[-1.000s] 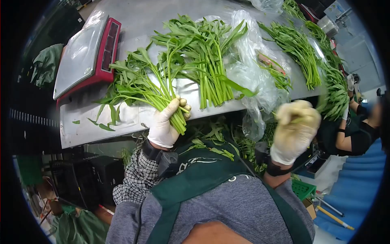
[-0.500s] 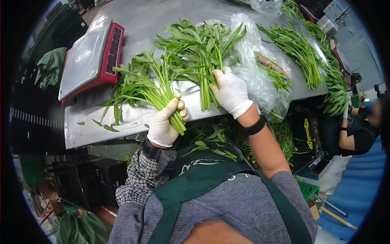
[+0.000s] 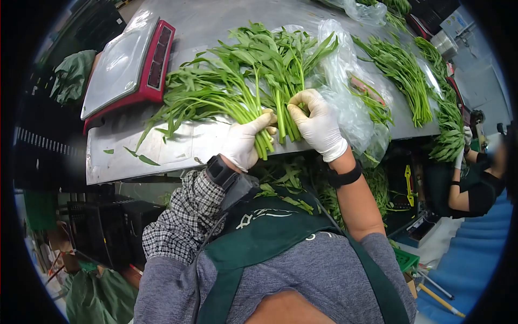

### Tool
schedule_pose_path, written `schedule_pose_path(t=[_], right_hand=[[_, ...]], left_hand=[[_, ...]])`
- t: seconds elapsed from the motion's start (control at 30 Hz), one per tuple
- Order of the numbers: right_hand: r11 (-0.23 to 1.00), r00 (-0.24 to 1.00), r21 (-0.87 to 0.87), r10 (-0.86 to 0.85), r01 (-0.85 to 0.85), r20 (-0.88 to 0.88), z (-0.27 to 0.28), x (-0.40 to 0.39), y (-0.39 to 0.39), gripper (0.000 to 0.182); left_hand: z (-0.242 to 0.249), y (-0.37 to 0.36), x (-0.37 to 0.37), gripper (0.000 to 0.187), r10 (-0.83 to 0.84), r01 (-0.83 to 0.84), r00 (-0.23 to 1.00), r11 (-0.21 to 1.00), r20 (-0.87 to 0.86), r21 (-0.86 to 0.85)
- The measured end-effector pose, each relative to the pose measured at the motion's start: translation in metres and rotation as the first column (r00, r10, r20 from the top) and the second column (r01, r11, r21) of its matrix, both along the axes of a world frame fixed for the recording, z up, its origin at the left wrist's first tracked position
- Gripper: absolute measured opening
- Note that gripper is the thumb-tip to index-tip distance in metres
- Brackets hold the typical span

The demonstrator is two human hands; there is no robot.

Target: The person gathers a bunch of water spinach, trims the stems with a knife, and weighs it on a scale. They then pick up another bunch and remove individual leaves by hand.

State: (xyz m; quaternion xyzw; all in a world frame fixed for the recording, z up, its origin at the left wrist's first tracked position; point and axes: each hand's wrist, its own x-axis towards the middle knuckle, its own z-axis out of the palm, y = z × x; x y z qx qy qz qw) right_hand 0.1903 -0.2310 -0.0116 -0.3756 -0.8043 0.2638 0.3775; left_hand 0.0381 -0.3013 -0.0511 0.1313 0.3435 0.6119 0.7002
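My left hand (image 3: 244, 141), in a white glove, is wrapped round the stems of a bunch of water spinach (image 3: 216, 97), its leaves fanning to the upper left. My right hand (image 3: 319, 123), also gloved, has thumb and forefinger closed at the stems of a second bunch of water spinach (image 3: 275, 65). The two bunches lie side by side, their leaves overlapping near the front edge of the metal table (image 3: 197, 24). Cut stem ends point towards me. Part of the right-hand fingertips is hidden by the hand itself.
A red scale (image 3: 132, 70) stands on the left. Clear plastic bags (image 3: 342, 81) lie right of my right hand. Another water spinach bunch (image 3: 402, 78) is farther right. Loose leaves (image 3: 143, 159) lie near the front edge. A co-worker (image 3: 475, 183) is at the far right.
My left hand has moved right and slightly up with its bunch, bringing the stems next to the second bunch. My right hand's thumb and forefinger have drawn closer together.
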Motion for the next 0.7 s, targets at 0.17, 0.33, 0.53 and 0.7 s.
schedule_pose_path(t=[0.17, 0.33, 0.53, 0.7], right_hand=[[0.996, 0.997, -0.053, 0.073, -0.073, -0.007, 0.010, 0.000, -0.006, 0.007], [0.995, 0.995, -0.015, 0.103, -0.103, 0.014, 0.006, -0.003, -0.008, 0.007], [0.983, 0.977, 0.064, 0.160, -0.170, 0.140, 0.010, 0.007, -0.018, 0.004], [0.889, 0.809, -0.248, 0.455, -0.386, 0.372, 0.042, 0.061, -0.034, 0.012]], left_hand=[[0.008, 0.000, -0.001, 0.019, -0.054, 0.051, 0.997, 0.997, 0.056, 0.062], [0.010, -0.004, 0.000, 0.016, -0.045, 0.043, 0.996, 0.999, 0.075, 0.026], [0.021, -0.002, 0.003, 0.019, -0.022, 0.030, 0.997, 0.994, 0.078, -0.102], [0.010, -0.001, -0.018, 0.024, -0.061, 0.061, 0.998, 0.998, -0.007, -0.033]])
